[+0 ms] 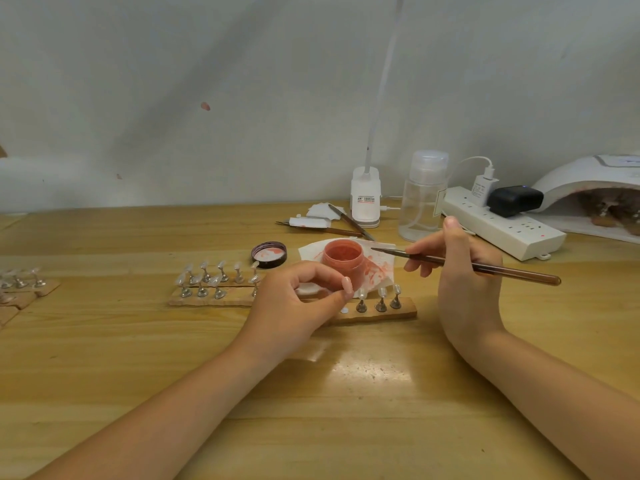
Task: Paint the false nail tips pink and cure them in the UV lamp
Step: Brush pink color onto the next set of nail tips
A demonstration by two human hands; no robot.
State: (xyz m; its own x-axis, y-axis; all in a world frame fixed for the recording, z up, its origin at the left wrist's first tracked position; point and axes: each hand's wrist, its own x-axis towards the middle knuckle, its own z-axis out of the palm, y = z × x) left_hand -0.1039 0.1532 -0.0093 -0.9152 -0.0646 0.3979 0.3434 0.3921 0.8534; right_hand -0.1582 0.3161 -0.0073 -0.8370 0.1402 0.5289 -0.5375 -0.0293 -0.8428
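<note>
Left hand: left hand over the wooden strips, fingers curled, thumb and forefinger pinching a small pale false nail tip just in front of the jar.
Right hand: right hand grips a thin dark-brown nail brush like a pen, pointed tip aimed left, close to the jar rim, not touching it.
Paint: small open round jar of pink gel, upright on a white paper towel smeared pink; its dark round lid lies upturned just left, pink smears inside.
Nail tips: clear false nail tips on small metal stands in rows on a light wooden strip, left of the left hand; three more clear tips on stands on a wooden strip right of that hand. All look unpainted.
Lamp: white domed UV lamp at far right back, opening facing the table, well apart from the tips; contents blurred.
Other: white power strip with black and white adapters, clear plastic pump bottle, white clip-lamp base, spare brushes on white pads, more stands at left edge, yellow wooden table.
</note>
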